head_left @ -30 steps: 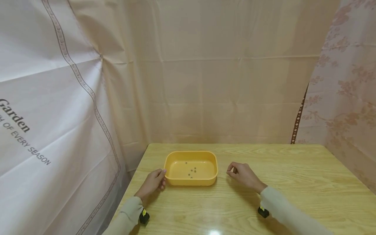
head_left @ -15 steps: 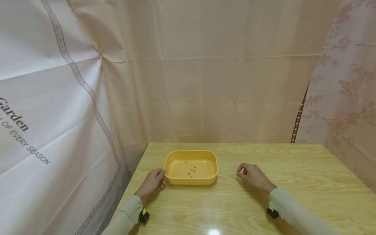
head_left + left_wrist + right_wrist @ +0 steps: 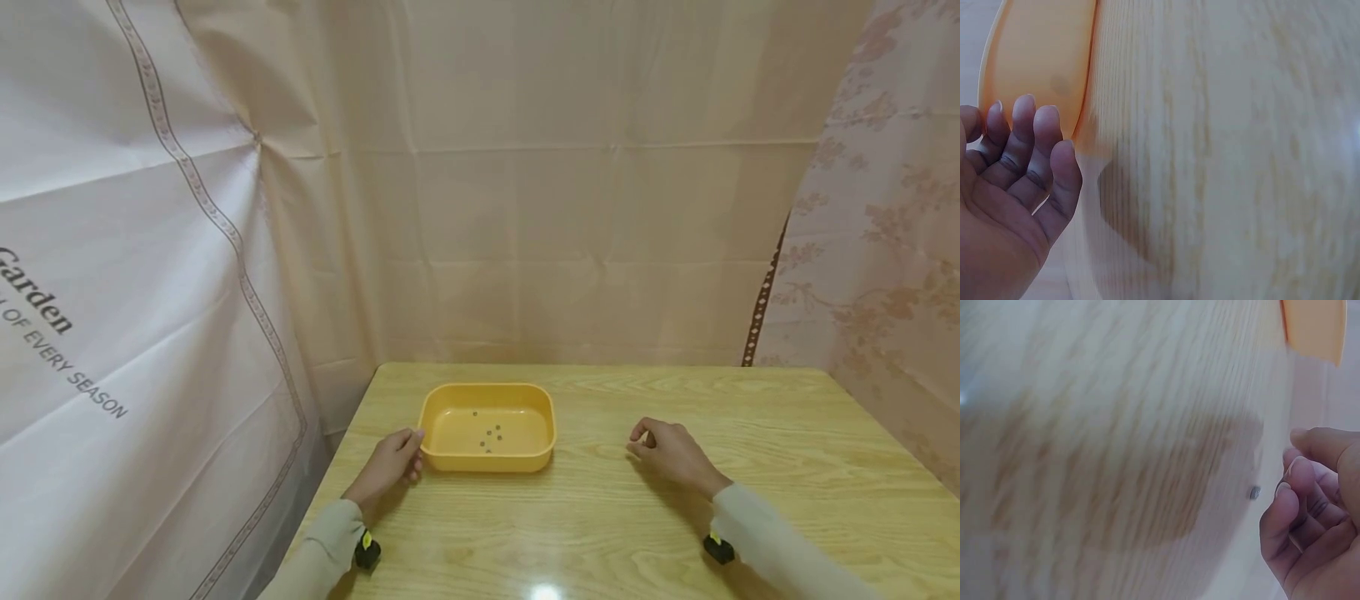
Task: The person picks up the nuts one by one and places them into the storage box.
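Observation:
In the head view, a yellow plastic basin (image 3: 487,462) sits left of centre, with several tiny dark metal pieces, apparently nuts (image 3: 489,432), scattered over its floor. My left hand (image 3: 386,465) grips the basin's near-left rim, thumb on top. In the left wrist view, the left fingers (image 3: 1047,128) lie curled against its outer wall. Over the wood to the right of the basin, my right hand (image 3: 678,457) has loosely bent fingers, thumb near the index finger. No thing shows in it. A small grey metal piece (image 3: 1254,492) appears near its fingertips in the right wrist view, apart from them.
The wood-grained table (image 3: 540,533) reaches back to a beige cloth curtain (image 3: 555,250). A printed white cloth (image 3: 150,350) hangs at the left, and a floral cloth (image 3: 900,275) at the right. A black device (image 3: 718,547) is strapped at each wrist.
My right hand has moved steadily rightward, away from the basin. My left hand keeps its grip on the rim, and the basin stays in place.

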`<state>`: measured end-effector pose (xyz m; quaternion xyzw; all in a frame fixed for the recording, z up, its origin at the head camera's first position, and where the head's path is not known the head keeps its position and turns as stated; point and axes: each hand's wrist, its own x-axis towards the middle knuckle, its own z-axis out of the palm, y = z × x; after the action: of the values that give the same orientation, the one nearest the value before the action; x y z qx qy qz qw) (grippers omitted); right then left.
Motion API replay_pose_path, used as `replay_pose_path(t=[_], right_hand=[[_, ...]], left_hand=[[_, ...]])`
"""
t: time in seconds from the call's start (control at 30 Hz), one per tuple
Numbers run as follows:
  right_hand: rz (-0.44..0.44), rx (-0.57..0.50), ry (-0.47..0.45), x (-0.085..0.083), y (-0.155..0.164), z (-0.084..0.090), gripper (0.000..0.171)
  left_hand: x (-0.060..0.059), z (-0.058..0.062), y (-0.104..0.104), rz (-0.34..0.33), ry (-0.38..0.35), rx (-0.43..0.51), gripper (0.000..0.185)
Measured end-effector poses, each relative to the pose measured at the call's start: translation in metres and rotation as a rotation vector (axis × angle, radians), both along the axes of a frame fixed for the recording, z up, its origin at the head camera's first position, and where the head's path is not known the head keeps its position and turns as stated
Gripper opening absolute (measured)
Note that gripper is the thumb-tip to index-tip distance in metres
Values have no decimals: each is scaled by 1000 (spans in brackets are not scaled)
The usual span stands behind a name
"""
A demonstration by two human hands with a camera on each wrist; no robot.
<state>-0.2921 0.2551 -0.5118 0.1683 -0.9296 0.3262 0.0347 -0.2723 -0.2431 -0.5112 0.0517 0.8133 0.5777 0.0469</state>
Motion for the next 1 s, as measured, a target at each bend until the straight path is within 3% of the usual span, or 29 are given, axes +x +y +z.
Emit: replay_pose_path(t=[0.27,0.43,1.0], right_hand=[[-8,-15,-7,1,19,-6,15],[-4,-51,-59,3,25,-8,19],[-21,-72,-91,2,32,-16,14]], left_hand=[[0,1,3,28,-1,8,42],[2,4,3,24,-11,18,43],[0,0,1,11,13,-14,44]])
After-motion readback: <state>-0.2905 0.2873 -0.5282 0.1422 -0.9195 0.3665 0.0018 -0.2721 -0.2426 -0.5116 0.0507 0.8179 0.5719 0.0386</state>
